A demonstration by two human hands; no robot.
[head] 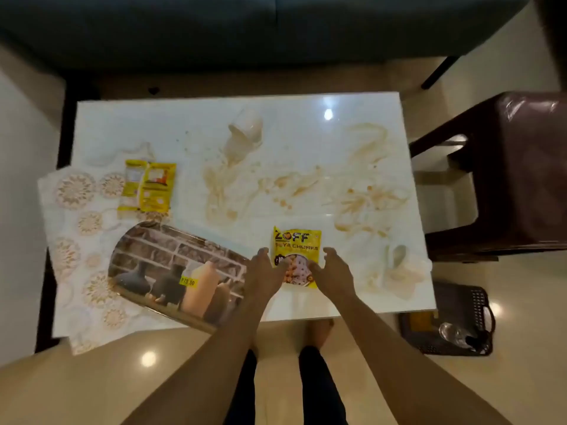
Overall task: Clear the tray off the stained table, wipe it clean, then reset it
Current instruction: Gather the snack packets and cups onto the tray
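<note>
At lower centre, a yellow plastic soya-chunks packet [296, 259] is being flanked, ungripped, by spread fingers [260, 256] of both hands on the stained white surface [306, 142].

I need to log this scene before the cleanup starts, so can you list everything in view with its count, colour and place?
table: one, glossy white, centre of view
stains: many, brown, across the table's far and right parts
tray: one, oval, printed with vases and brick, near-left on the table
lace mat: one, white and gold, left end, partly under the tray
soya chunks packet: one, yellow, near edge, between the hands
yellow packets: two, overlapping, on the mat behind the tray
wet cloth: one, whitish, near-right corner
sofa: one, dark teal, behind the table
stool: one, dark brown, right
basket: one, dark, on the floor at right
left hand: open, beside the packet
right hand: open, beside the packet
</note>
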